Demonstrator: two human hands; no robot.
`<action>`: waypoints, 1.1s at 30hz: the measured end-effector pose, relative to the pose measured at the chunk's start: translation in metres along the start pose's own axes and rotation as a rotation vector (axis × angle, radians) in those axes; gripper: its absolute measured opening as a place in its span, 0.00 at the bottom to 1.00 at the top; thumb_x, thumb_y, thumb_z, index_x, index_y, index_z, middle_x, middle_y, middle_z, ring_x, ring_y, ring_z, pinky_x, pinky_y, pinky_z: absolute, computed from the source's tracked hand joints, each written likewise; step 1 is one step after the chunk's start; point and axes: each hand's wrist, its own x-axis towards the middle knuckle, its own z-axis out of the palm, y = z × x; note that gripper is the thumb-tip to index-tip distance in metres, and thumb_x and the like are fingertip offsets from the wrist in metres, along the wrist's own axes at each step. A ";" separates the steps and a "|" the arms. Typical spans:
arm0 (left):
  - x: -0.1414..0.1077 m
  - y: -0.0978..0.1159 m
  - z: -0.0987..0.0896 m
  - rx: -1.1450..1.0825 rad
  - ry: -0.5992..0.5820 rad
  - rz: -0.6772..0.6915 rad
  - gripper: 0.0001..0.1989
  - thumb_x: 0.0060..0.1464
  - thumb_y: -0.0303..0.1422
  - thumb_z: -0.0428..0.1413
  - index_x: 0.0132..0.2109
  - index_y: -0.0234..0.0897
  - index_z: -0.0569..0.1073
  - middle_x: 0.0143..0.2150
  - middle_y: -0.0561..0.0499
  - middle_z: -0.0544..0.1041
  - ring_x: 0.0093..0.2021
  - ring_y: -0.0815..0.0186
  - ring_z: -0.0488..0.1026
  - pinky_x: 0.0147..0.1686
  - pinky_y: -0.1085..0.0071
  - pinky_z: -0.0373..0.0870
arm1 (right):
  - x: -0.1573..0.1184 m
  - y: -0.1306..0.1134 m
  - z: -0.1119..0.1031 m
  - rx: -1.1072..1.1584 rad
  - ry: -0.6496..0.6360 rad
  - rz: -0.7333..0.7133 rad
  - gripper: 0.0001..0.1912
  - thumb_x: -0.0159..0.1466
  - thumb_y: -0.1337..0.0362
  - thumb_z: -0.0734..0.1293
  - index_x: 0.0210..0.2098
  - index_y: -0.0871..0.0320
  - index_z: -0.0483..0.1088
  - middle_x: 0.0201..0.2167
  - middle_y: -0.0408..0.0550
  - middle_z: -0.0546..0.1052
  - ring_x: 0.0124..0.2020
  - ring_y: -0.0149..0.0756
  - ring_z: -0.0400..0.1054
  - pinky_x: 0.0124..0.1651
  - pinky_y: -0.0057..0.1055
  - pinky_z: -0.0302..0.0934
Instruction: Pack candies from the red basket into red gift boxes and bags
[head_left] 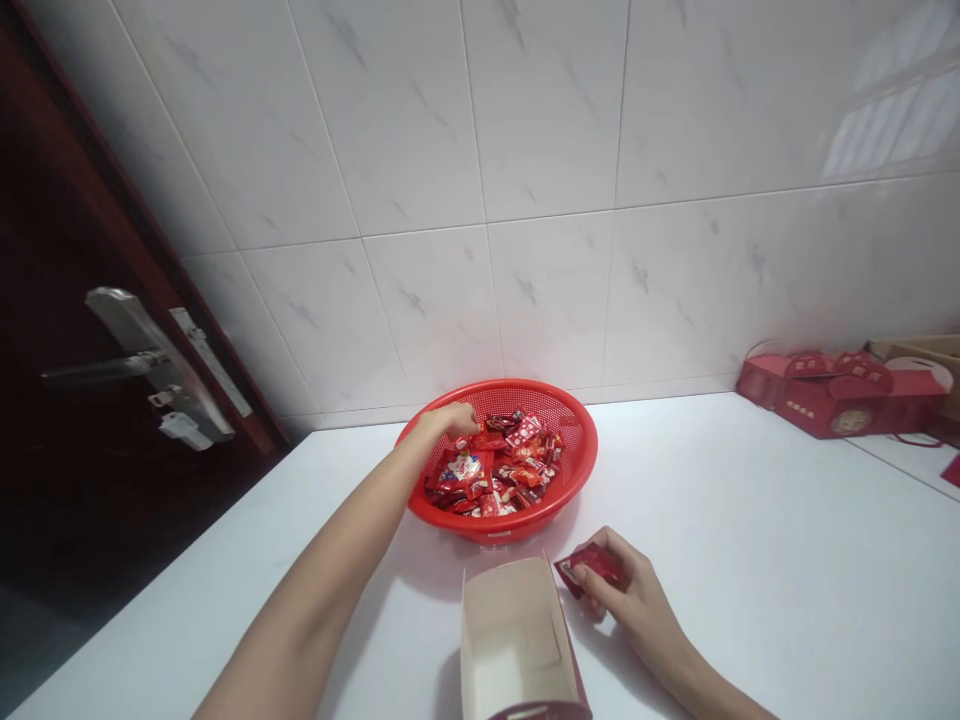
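A red plastic basket (499, 530) stands against the wall and holds several red-wrapped candies (517, 470). My left hand (456, 420) reaches over its left rim, fingers bent down at the candies; whether they grip anything is hidden. To the right of an open box (510, 620), my right hand (611, 580) pinches a dark red packet (592, 568) between thumb and fingers. The box has a pale inside and a dark red outside, and its open top faces up in front of the basket.
Red folded gift boxes (832, 395) with handles stand at the table's back right, beside a brown carton (926, 350). A tiled wall (555, 290) runs behind the white table (720, 520). On the left is a dark door (67, 260) with a metal handle.
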 end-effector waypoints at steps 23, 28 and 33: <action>0.011 -0.003 0.034 -0.299 0.005 0.151 0.25 0.41 0.29 0.63 0.51 0.35 0.79 0.48 0.47 0.83 0.48 0.55 0.79 0.42 0.69 0.75 | 0.000 -0.003 0.003 -0.023 -0.060 0.027 0.25 0.58 0.43 0.72 0.30 0.57 0.62 0.24 0.42 0.72 0.23 0.27 0.60 0.25 0.25 0.53; 0.000 0.010 0.023 -0.435 0.046 0.211 0.15 0.44 0.30 0.61 0.42 0.35 0.81 0.43 0.47 0.83 0.43 0.58 0.78 0.43 0.67 0.75 | 0.000 -0.003 0.002 -0.038 -0.059 0.024 0.25 0.58 0.43 0.72 0.30 0.57 0.62 0.25 0.43 0.74 0.24 0.28 0.61 0.25 0.25 0.54; -0.007 0.023 0.014 -0.618 0.076 0.271 0.16 0.43 0.33 0.62 0.42 0.37 0.81 0.43 0.47 0.83 0.41 0.59 0.77 0.42 0.66 0.73 | 0.000 -0.004 0.001 -0.034 -0.060 0.027 0.25 0.58 0.43 0.72 0.30 0.57 0.62 0.25 0.43 0.73 0.23 0.27 0.59 0.24 0.26 0.51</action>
